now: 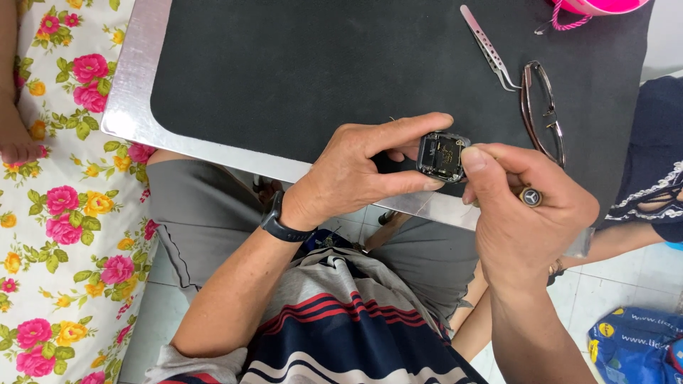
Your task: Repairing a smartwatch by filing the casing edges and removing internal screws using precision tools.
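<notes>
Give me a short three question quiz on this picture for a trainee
1. Which hand grips the small square opened watch case?
2. True or false: the silver metal tweezers lie on the black rubber mat.
3. Which lies nearer the right hand: the thin-framed eyeglasses or the pink round container?

Key: 1. The left hand, between thumb and fingers. 2. True. 3. The eyeglasses.

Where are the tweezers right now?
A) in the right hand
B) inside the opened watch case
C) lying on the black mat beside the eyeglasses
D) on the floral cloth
C: the tweezers lie on the black mat, tip next to the eyeglasses, untouched by either hand.
</notes>
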